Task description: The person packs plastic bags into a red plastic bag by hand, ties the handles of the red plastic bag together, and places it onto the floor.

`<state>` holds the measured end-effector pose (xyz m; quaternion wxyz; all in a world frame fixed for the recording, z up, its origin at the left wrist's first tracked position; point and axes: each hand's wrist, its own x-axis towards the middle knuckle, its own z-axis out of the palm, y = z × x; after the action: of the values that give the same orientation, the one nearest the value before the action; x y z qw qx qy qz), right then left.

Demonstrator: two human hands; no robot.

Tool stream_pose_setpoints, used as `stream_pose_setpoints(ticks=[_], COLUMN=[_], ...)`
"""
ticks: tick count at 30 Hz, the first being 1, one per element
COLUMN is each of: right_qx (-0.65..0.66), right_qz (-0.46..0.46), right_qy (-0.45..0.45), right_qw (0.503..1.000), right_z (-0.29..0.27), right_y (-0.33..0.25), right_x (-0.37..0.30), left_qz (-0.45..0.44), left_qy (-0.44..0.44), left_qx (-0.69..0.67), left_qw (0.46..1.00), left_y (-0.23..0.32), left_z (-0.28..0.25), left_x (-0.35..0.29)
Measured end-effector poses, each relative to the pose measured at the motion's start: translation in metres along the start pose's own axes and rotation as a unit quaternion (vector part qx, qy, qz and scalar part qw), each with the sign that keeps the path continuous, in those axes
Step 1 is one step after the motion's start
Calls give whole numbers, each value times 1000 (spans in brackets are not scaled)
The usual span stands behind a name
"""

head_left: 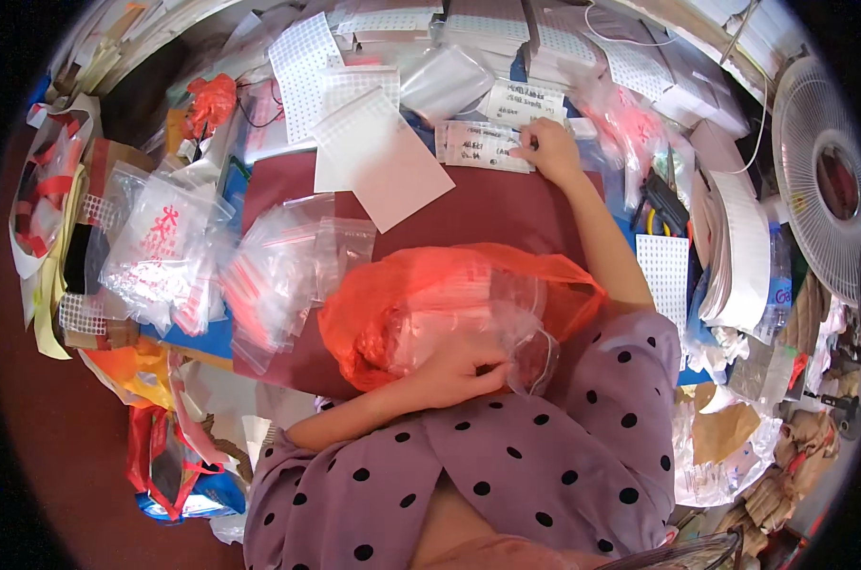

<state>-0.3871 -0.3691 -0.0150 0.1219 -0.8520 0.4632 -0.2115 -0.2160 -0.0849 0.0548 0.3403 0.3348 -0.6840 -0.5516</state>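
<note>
Red plastic bag (354, 328) lies open at the near side of the maroon desk (511, 211), right in front of the person, with clear packets (449, 313) inside it. A white fan (825, 180) stands at the far right, and a curved stack of white paper (739, 242) sits between it and the desk's middle. Toward the left, a loose pile of clear zip bags (283, 271) spreads close to the red plastic bag, with white packets printed in red (160, 242) beyond it. Two plain white sheets (392, 166) overlap at the back, one partly over the other. The left hand (464, 364) is at the near edge of the red plastic bag, palm down, its fingers loosely curled; whether they grip anything, I cannot tell. The right hand (547, 152) reaches to the back of the desk, fingers bent, tips at the right end of a handwritten slip (487, 145); I cannot tell if they pinch it. Another slip (526, 103) lies just behind.
</note>
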Motion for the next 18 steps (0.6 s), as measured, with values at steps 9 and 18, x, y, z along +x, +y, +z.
stream_pose_setpoints(ticks=[9, 18], right_qx=[115, 205], right_qz=[81, 86], right_qy=[73, 236], right_qw=[987, 946], right_z=[-10, -50], right_y=[-25, -25], right_x=[-21, -57], left_qz=[-31, -36], left_qy=[60, 134], left_qx=[87, 206], left_qw=[994, 969], left_y=[22, 41], left_z=[13, 21], left_x=[-3, 3])
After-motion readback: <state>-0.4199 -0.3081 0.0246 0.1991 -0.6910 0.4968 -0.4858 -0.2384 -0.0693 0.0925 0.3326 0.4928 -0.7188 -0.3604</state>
